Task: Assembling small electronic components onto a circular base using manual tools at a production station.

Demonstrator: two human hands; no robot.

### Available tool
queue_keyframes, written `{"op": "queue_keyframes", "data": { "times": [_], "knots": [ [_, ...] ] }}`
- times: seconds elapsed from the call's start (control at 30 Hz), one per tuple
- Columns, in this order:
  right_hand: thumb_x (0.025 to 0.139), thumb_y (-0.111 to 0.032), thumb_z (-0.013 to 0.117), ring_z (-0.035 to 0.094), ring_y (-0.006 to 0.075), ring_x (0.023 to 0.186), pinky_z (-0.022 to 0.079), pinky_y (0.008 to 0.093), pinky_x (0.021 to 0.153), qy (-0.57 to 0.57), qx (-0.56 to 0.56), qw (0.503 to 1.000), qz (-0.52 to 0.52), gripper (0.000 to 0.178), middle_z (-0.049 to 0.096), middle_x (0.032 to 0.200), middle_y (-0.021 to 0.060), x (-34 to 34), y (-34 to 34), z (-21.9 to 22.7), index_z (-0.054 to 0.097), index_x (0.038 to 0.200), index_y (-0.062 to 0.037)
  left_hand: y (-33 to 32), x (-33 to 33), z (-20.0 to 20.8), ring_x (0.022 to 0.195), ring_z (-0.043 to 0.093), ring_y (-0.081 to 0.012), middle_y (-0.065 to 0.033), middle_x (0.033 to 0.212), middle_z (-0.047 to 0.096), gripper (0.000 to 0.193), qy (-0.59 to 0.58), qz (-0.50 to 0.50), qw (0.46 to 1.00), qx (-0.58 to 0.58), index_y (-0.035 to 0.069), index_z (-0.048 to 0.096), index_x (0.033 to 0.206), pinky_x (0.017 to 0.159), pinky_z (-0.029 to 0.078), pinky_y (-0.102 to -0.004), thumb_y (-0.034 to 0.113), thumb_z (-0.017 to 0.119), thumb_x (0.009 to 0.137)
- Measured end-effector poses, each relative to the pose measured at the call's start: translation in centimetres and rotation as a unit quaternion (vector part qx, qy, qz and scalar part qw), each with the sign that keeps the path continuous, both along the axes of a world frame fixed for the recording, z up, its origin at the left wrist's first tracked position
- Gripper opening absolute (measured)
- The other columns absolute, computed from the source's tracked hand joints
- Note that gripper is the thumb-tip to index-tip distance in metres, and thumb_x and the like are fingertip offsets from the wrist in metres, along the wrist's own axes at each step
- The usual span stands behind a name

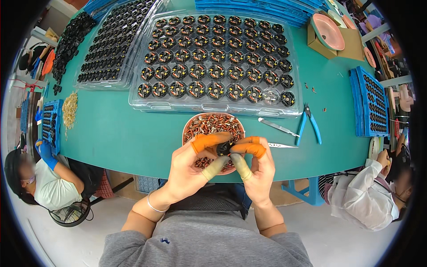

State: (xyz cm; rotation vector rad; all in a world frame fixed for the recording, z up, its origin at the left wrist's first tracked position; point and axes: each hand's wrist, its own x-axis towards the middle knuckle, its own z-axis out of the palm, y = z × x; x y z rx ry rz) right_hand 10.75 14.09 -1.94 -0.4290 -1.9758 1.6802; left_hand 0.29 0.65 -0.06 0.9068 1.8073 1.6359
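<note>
Small black round part (pixel 223 149) sits up above the pink bowl (pixel 184 139), between both hands. Left hand (pixel 183 165) has thumb and finger closed on its left side; right hand (pixel 259 172) pinches the right edge, fingertips nearly together. Orange and pale finger covers on both. Bowl holds loose copper-coloured pieces (pixel 211 124), sits at the near edge of the green counter (pixel 106 122). Tweezers (pixel 278 127) and blue-handled cutters (pixel 308 124) lie right; clear tray (pixel 213 107) of similar round parts stands behind.
</note>
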Motion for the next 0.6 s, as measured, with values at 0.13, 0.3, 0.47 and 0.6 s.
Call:
{"op": "queue_keyframes", "data": {
  "times": [0.13, 0.3, 0.47, 0.6],
  "knots": [
    [0.077, 0.004, 0.07, 0.054, 0.016, 0.084, 0.043, 0.0278, 0.077, 0.01, -0.068, 0.997, -0.031, 0.02, 0.056, 0.095, 0.0088, 0.1, -0.8, -0.6, 0.061, 0.094, 0.002, 0.5, 0.6, 0.2, 0.096, 0.061, -0.0186, -0.0157, 0.119, 0.056, 0.039, -0.191, 0.065, 0.978, 0.06, -0.007, 0.049, 0.121, 0.077, 0.057, -0.0293, -0.01, 0.059, 0.083],
    [0.074, 0.004, 0.073, 0.057, 0.0161, 0.078, 0.046, 0.0265, 0.07, 0.032, 0.065, 0.996, -0.052, 0.023, 0.059, 0.092, 0.0089, 0.3, -0.6, -0.9, 0.061, 0.093, 0.0019, 0.7, 0.7, 0.5, 0.089, 0.063, -0.015, -0.0119, 0.109, 0.06, 0.038, -0.229, 0.078, 0.967, 0.08, -0.006, 0.05, 0.12, 0.078, 0.057, -0.03, -0.005, 0.063, 0.085],
    [0.072, 0.003, 0.075, 0.058, 0.0165, 0.072, 0.047, 0.026, 0.063, 0.034, 0.205, 0.976, -0.063, 0.025, 0.06, 0.092, 0.0097, 0.1, -0.4, -0.8, 0.061, 0.093, 0.0014, 0.7, 0.9, 0.6, 0.09, 0.063, -0.0152, -0.0127, 0.109, 0.06, 0.037, -0.226, 0.085, 0.968, 0.069, -0.006, 0.049, 0.119, 0.078, 0.058, -0.0316, -0.005, 0.062, 0.084],
    [0.069, 0.003, 0.075, 0.059, 0.0212, 0.072, 0.048, 0.0303, 0.063, 0.021, 0.204, 0.978, -0.046, 0.026, 0.062, 0.087, 0.0093, 0.1, 0.0, -0.5, 0.062, 0.091, -0.0007, 0.5, 1.1, 0.3, 0.092, 0.062, -0.0176, -0.0146, 0.114, 0.057, 0.038, -0.161, 0.084, 0.983, 0.039, -0.006, 0.05, 0.118, 0.075, 0.057, -0.0286, -0.006, 0.063, 0.082]
  ]
}}
